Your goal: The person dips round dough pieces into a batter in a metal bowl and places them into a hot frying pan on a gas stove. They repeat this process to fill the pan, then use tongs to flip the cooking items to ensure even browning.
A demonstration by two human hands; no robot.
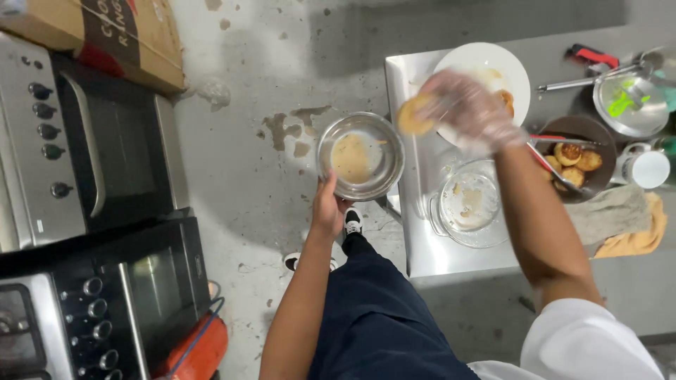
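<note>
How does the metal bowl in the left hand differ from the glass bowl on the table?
The metal bowl is opaque steel, held by the bare left hand out over the floor; the glass bowl is clear and rests on the steel table. The metal bowl holds a beige pool; the glass bowl shows only smears. Both are round and upright.

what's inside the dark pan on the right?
The dark pan holds about three browned round patties, with tongs lying across its left side. Whatever lies under the patties and tongs is covered.
</note>
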